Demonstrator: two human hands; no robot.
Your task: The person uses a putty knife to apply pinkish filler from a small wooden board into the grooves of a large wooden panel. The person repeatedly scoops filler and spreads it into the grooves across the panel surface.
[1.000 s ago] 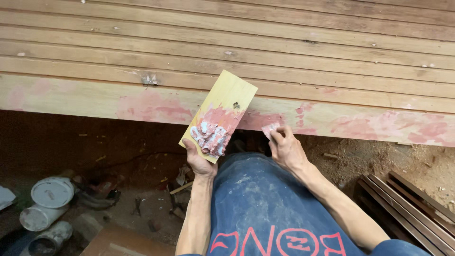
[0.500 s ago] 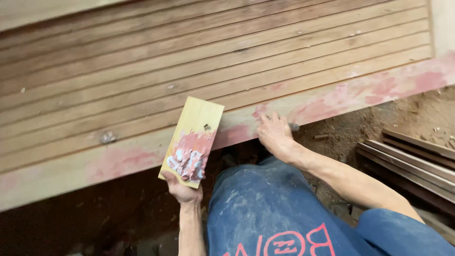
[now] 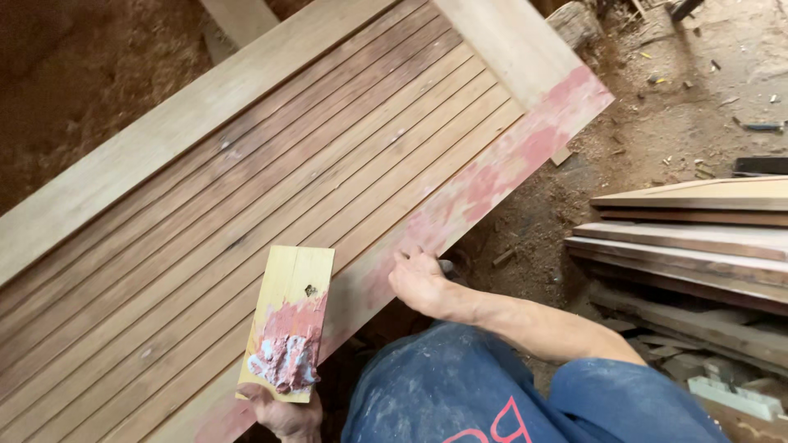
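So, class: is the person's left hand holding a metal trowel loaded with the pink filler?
No: the left hand holds a small flat wooden board bearing a lump of pink filler, not a metal trowel.

Matt grooved wooden panel [image 3: 246, 189]; smooth wood offcut [image 3: 289, 316] smeared with pink putty [image 3: 286, 357]

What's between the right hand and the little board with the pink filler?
Head view: only the pink-smeared panel rail separates the right hand from the small board.
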